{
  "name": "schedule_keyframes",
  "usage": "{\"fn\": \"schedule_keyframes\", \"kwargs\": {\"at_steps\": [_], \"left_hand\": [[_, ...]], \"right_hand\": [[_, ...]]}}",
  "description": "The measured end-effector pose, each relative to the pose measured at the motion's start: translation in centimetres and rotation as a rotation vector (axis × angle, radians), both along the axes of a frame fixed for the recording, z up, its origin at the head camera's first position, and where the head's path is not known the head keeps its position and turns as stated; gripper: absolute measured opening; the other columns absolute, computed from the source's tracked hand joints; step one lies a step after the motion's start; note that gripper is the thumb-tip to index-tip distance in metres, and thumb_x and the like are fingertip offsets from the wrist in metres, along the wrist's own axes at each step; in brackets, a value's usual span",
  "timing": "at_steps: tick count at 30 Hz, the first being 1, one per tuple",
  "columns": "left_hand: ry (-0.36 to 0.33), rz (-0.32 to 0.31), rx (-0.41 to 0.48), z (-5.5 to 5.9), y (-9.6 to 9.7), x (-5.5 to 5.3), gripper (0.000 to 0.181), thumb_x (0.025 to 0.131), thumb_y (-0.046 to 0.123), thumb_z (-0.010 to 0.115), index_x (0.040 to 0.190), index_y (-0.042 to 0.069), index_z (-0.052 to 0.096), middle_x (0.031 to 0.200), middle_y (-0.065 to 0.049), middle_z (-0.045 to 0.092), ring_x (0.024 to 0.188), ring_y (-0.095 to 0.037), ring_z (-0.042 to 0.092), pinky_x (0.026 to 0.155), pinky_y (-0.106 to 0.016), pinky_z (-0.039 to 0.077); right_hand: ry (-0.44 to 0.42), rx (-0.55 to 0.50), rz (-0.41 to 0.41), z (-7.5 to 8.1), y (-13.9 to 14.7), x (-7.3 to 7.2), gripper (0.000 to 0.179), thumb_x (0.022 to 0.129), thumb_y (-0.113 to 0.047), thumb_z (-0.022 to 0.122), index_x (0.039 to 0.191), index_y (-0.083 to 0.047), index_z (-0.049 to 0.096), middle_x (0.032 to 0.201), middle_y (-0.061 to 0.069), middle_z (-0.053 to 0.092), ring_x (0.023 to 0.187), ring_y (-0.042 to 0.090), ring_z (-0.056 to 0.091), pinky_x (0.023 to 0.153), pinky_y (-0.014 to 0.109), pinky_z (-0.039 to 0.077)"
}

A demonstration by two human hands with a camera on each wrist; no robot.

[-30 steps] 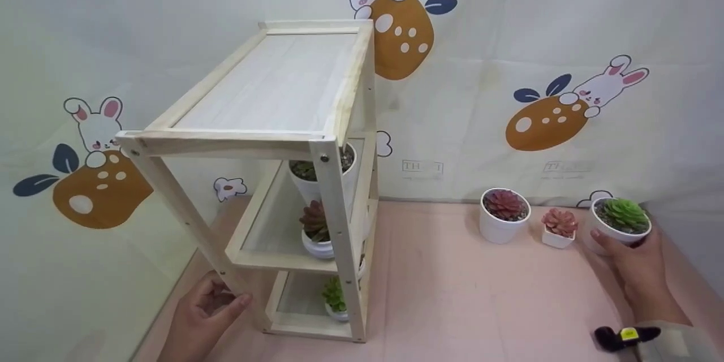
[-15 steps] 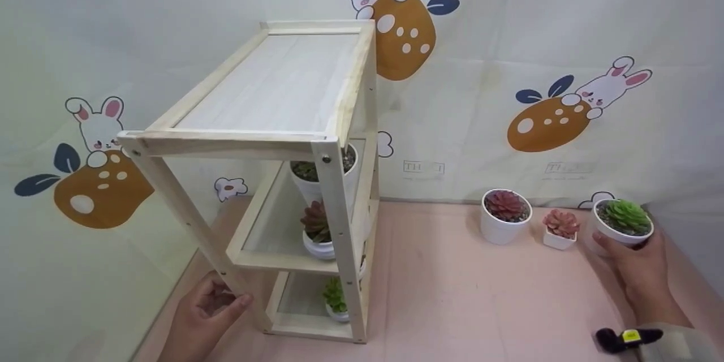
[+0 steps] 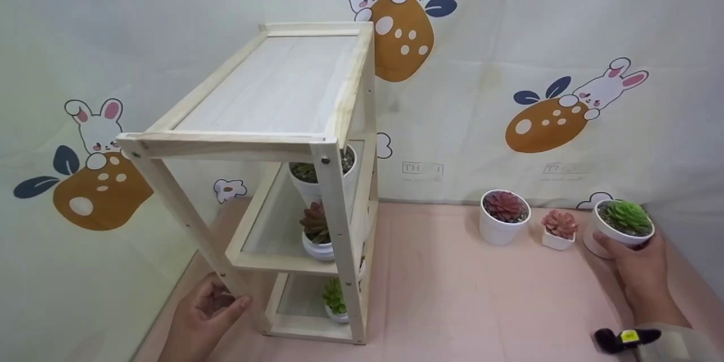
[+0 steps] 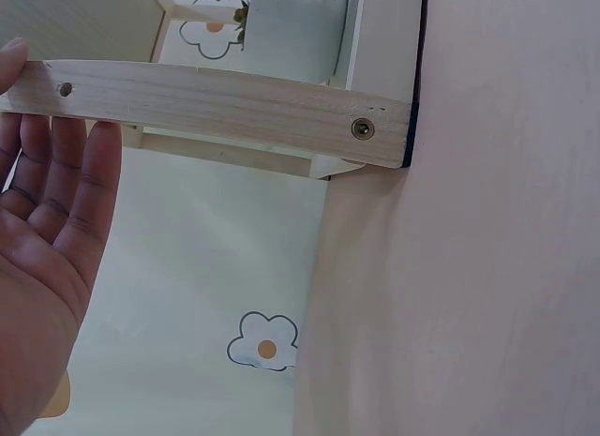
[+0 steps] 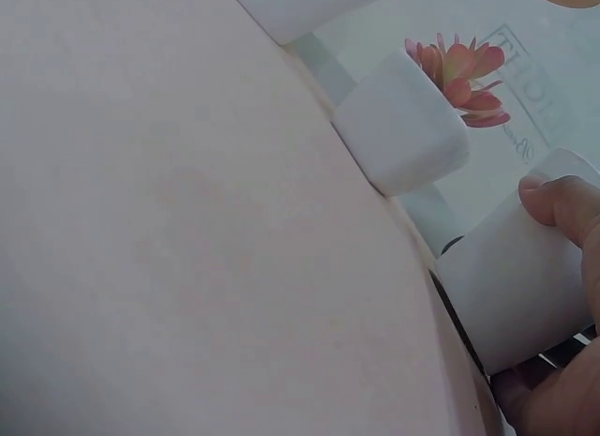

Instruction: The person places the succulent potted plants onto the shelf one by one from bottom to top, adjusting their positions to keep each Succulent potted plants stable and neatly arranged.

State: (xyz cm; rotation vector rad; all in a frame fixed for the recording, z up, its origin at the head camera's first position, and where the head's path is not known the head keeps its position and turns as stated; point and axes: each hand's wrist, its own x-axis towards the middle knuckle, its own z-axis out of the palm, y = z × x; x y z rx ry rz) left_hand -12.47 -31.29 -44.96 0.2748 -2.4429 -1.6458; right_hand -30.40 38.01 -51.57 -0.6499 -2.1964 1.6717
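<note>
My left hand (image 3: 201, 317) holds the near left leg of a wooden three-tier plant shelf (image 3: 271, 85). In the left wrist view the thumb lies on one side of that leg (image 4: 225, 98) and the fingers on the other. At the far right, my right hand (image 3: 642, 266) grips a round white pot (image 3: 594, 237) with a green succulent (image 3: 625, 216), thumb on its side wall. The right wrist view shows the pot (image 5: 520, 277) standing low by the table surface. Beside it are a small square pot with a pink succulent (image 3: 560, 225) and a round pot with a dark red one (image 3: 503, 208).
More potted succulents stand on the shelf: a reddish-brown one (image 3: 315, 223) on the middle tier and a green one (image 3: 334, 295) below, partly behind the front leg. A pink cloth (image 3: 452, 294) covers the table. A rabbit-print curtain (image 3: 464, 96) hangs behind.
The pot in my right hand has shifted very slightly to the right. My left hand stays on the shelf leg.
</note>
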Motion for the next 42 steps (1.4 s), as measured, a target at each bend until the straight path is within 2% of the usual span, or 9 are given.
{"fn": "schedule_keyframes", "kwargs": {"at_steps": [4,9,17,23,26,28,32,35,42], "left_hand": [[-0.02,0.0,-0.002,0.1,0.0,0.0,0.045,0.092,0.018,0.082,0.13,0.006,0.062,0.129,-0.015,0.07,0.101,-0.011,0.072,0.087,-0.021,0.059],[-0.007,-0.001,0.012,0.1,0.0,0.0,0.043,0.091,0.015,0.081,0.129,0.005,0.063,0.127,-0.015,0.07,0.1,-0.012,0.072,0.086,-0.022,0.059],[0.009,0.0,0.011,-0.1,0.0,0.1,0.04,0.09,0.017,0.082,0.124,0.005,0.064,0.119,-0.013,0.072,0.096,-0.013,0.072,0.084,-0.023,0.06],[0.016,-0.005,0.014,-0.2,-0.1,0.0,0.039,0.091,0.015,0.082,0.124,0.004,0.063,0.117,-0.014,0.072,0.095,-0.014,0.073,0.083,-0.023,0.06],[0.006,-0.006,0.019,-0.2,-0.1,0.0,0.04,0.091,0.015,0.082,0.125,0.004,0.063,0.119,-0.015,0.072,0.095,-0.014,0.073,0.084,-0.024,0.06],[-0.005,-0.006,0.019,-0.1,-0.1,0.0,0.042,0.091,0.016,0.082,0.127,0.005,0.063,0.12,-0.015,0.072,0.096,-0.014,0.073,0.084,-0.024,0.06],[-0.026,-0.004,0.02,-0.1,-0.1,0.0,0.044,0.091,0.018,0.082,0.129,0.006,0.062,0.122,-0.014,0.071,0.097,-0.014,0.073,0.085,-0.024,0.06],[-0.043,-0.004,0.022,-0.1,-0.1,0.0,0.046,0.091,0.019,0.082,0.13,0.007,0.061,0.124,-0.014,0.071,0.099,-0.014,0.073,0.085,-0.023,0.06],[-0.059,-0.001,0.023,0.0,-0.1,-0.2,0.047,0.092,0.02,0.082,0.132,0.007,0.061,0.126,-0.014,0.07,0.1,-0.013,0.072,0.085,-0.022,0.06]], "right_hand": [[-0.022,-0.033,-0.019,0.2,0.0,-0.1,0.107,0.091,-0.021,0.082,0.167,-0.027,0.008,0.175,0.0,0.015,0.159,0.014,0.017,0.131,0.031,0.015],[-0.037,-0.055,-0.032,0.6,-0.1,-0.1,0.108,0.09,-0.022,0.083,0.167,-0.027,0.007,0.175,0.0,0.012,0.16,0.015,0.015,0.131,0.033,0.017],[-0.016,-0.048,-0.058,1.1,-0.5,0.3,0.109,0.089,-0.023,0.084,0.166,-0.023,0.007,0.175,0.002,0.013,0.159,0.014,0.017,0.131,0.032,0.018],[0.041,-0.163,-0.058,1.9,-1.0,0.5,0.111,0.088,-0.018,0.085,0.166,-0.027,0.007,0.175,-0.002,0.012,0.158,0.01,0.017,0.13,0.027,0.019],[0.064,-0.219,-0.043,2.4,-1.2,0.7,0.113,0.087,-0.017,0.086,0.165,-0.03,0.006,0.174,-0.005,0.012,0.158,0.009,0.015,0.129,0.03,0.021],[0.051,-0.202,-0.033,2.8,-1.4,0.8,0.112,0.087,-0.019,0.086,0.165,-0.03,0.006,0.174,-0.005,0.011,0.158,0.009,0.015,0.13,0.031,0.021],[-0.002,-0.077,-0.028,3.6,-1.7,1.1,0.109,0.09,-0.027,0.083,0.165,-0.026,0.005,0.175,0.0,0.013,0.158,0.012,0.018,0.131,0.03,0.019],[-0.022,-0.023,-0.021,4.1,-2.0,1.3,0.107,0.092,-0.03,0.081,0.166,-0.023,0.005,0.175,0.003,0.012,0.159,0.015,0.018,0.131,0.033,0.019],[0.03,-0.048,-0.008,4.7,-2.5,1.2,0.104,0.091,-0.022,0.082,0.165,-0.021,0.009,0.174,0.003,0.016,0.158,0.012,0.022,0.129,0.027,0.023]]}}
